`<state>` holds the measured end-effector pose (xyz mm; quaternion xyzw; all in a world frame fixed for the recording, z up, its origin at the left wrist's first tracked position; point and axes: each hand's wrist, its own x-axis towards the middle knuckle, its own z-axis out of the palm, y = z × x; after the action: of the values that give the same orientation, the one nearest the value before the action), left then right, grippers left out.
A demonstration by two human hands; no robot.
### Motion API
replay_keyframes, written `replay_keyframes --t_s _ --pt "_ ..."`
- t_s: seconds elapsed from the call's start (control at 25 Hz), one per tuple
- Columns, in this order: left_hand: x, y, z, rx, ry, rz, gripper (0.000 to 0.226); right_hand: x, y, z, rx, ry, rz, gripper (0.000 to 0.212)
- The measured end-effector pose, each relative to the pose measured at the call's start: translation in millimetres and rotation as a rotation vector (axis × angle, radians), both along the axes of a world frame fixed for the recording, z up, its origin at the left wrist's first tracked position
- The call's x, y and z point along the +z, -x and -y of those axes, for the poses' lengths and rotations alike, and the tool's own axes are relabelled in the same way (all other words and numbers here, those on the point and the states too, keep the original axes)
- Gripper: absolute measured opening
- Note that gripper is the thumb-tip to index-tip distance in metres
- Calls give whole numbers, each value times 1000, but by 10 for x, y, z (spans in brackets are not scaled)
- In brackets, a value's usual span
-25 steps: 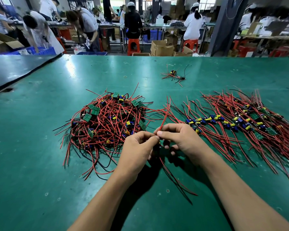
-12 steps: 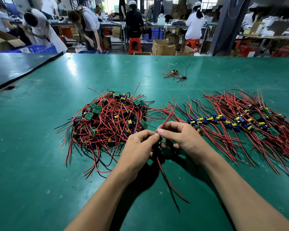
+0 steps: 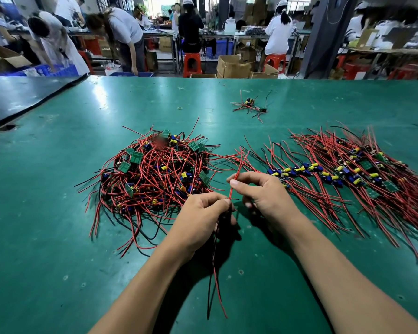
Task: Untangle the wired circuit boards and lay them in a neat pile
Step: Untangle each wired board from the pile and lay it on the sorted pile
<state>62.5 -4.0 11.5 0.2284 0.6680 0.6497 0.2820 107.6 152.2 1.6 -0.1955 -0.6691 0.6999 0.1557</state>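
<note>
A scuffed green worktable (image 3: 58, 237) carries a tangled heap of wired circuit boards (image 3: 155, 179) left of centre, red and black leads spilling outward; just to its right lies a combed row of boards (image 3: 348, 179), wires fanned alike; farther back sits a small stray cluster (image 3: 250, 106), well apart; a small ring (image 3: 179, 108) lies to its left.

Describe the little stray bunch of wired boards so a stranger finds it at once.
On the green table, look past the tangled heap and the combed-out row toward the far edge. The little bunch lies alone there, only a few wires.
</note>
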Motion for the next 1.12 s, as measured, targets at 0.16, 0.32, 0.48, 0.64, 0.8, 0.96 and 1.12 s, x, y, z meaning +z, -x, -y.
replay_keyframes --t_s 0.16,0.32,0.48,0.64,0.8,0.96,1.12 --pt "9 -21 -4 -16 34 -66 24 -56 37 -44 -150 30 -63 6" --pt "37 -28 -4 -23 47 -87 23 -94 84 -108 -296 -92 -151 7" --pt "39 -29 -7 -11 62 -97 22 -97 82 -157 -380 -156 -178 7" --pt "30 -33 -6 -4 74 -108 22 -34 73 -142 -379 -32 -172 9" --pt "29 -30 -3 -5 88 -113 21 85 66 -113 -341 340 -184 9" --pt "25 -29 0 -7 76 -103 21 159 25 -154 -249 569 -91 12" --pt "33 -30 5 3 91 -123 21 184 6 -154 -189 494 -113 14"
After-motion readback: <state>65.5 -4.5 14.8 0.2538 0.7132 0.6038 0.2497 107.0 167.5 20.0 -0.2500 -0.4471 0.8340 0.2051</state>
